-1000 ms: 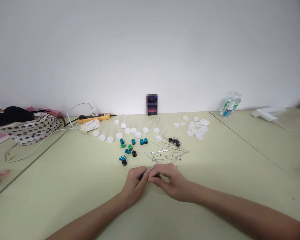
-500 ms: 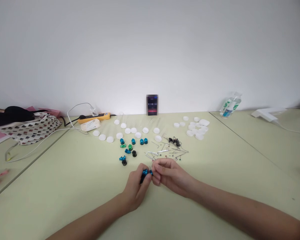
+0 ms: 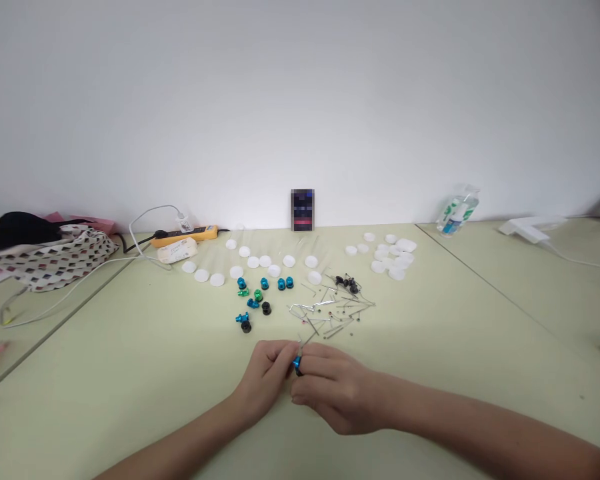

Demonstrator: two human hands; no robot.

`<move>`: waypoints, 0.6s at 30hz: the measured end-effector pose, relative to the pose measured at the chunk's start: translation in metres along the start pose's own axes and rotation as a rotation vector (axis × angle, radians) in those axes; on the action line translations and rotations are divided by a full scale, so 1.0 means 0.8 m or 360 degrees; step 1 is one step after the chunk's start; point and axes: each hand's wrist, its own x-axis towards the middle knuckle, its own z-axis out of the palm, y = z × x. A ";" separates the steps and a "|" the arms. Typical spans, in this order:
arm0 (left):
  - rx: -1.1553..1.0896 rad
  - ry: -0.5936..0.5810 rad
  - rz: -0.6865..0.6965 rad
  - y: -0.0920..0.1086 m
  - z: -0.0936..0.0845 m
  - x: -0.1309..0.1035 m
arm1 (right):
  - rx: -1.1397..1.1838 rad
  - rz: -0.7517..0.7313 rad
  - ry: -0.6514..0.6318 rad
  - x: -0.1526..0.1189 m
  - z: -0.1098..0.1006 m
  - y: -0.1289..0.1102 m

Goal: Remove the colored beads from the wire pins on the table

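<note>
Close together near the middle of the table, my left hand [image 3: 267,377] and my right hand [image 3: 337,387] both have their fingers closed around a small blue metal fitting [image 3: 297,362] with a dark end. A thin silvery piece sticks up from the top of it. My fingers cover most of the fitting, and whatever else lies in the left palm is hidden. Just beyond the hands are scattered thin metal pins and bent wires [image 3: 325,320]. Similar blue fittings [image 3: 265,283], green fittings [image 3: 259,295] and black fittings [image 3: 266,308] stand or lie to the left.
Clear tubes with white round bases [image 3: 237,272] stand in rows behind. White discs [image 3: 397,273] lie to the right, beside small black parts [image 3: 347,283]. Further out are a yellow power strip [image 3: 205,233], a phone-like screen [image 3: 303,210], a clear bottle [image 3: 459,210] and patterned cloth [image 3: 75,253].
My right hand has turned over and come down lower, wrapping its fingers against the blue fitting. My left hand has turned too, so less of what it holds shows.
</note>
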 end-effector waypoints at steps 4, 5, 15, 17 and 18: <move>0.0052 0.0033 0.0095 0.011 0.000 -0.005 | 0.0893 0.0672 0.0177 0.004 0.000 0.003; 0.0045 0.0002 0.0107 0.012 0.000 -0.006 | 0.1116 0.0837 0.0222 0.004 0.000 0.006; 0.0211 0.0088 0.0144 -0.013 -0.003 0.005 | 0.0708 0.0572 0.0050 0.001 0.000 0.008; 0.0204 0.0164 0.0058 -0.015 -0.007 0.007 | 0.0163 0.0218 -0.0088 -0.001 0.001 0.003; 0.0203 0.0240 0.0009 -0.015 -0.010 0.008 | -0.0035 0.0115 -0.0141 -0.002 0.002 0.002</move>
